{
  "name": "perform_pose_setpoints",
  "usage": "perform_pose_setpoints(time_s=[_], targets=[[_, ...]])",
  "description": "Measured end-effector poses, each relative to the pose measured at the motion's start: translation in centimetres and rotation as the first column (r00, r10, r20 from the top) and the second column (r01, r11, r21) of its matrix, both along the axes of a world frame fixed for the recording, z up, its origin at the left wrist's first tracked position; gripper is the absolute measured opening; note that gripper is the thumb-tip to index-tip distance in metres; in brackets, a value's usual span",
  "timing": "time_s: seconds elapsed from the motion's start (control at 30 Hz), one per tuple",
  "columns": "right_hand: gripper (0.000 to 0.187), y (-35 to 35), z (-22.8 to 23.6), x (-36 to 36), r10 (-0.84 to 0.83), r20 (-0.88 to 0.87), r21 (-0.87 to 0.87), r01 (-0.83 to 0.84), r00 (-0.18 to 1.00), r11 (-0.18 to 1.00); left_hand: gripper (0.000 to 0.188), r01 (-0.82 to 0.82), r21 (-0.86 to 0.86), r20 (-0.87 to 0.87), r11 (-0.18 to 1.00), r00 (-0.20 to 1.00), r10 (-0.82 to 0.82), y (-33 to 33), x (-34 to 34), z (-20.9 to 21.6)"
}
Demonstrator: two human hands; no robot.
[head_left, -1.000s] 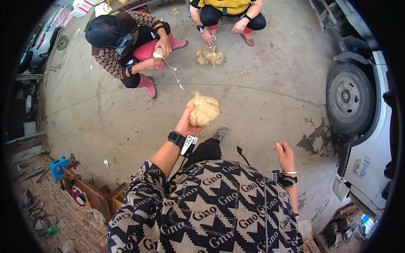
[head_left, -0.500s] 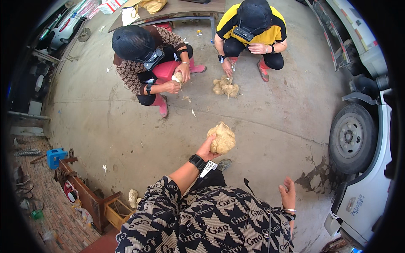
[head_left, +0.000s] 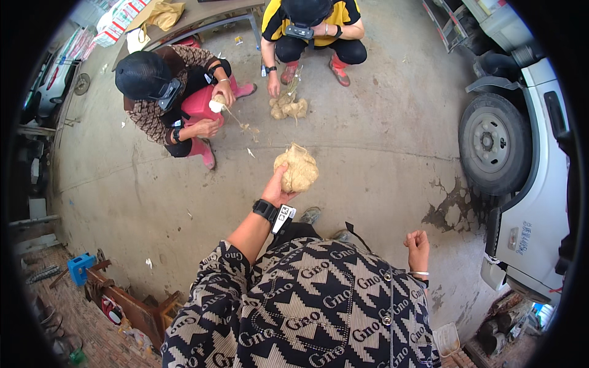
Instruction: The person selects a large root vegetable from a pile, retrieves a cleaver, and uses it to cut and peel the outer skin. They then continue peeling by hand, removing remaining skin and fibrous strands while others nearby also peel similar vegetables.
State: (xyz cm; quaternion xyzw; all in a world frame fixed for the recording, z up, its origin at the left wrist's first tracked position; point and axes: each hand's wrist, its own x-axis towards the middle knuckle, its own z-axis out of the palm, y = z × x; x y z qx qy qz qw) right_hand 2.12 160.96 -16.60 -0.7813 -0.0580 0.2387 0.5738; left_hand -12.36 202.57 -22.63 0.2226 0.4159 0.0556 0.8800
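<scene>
Tan tuber gripped in the left hand

Held out ahead above the concrete floor, the lumpy tuber sits against the left palm, thumb along its left side, stringy roots at the end away from the wrist. Well apart to the right of it, the right hand hangs with bent fingers; how far they close, I cannot tell. Beyond the left hand, a crouching person holds a partly white tuber. Straight ahead of it, another crouching person reaches down beside a tuber cluster. Past the right hand stands a vehicle wheel.
</scene>
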Motion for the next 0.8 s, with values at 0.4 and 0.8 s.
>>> perform_pose_setpoints(time_s=[0.4, 0.8], targets=[[0.025, -0.2, 0.5, -0.1, 0.063, 0.076, -0.270, -0.040, 0.995, 0.962, 0.062, 0.023, 0.024, -0.045, 0.999, 0.999, -0.022, -2.9, -0.5, 0.7], [0.017, 1.3, 1.4, -1.0, 0.041, 0.146, -0.142, -0.020, 0.988, 0.990, 0.062, 0.014, -0.027, -0.015, 1.000, 1.000, -0.014, -1.4, -2.8, -0.2]])
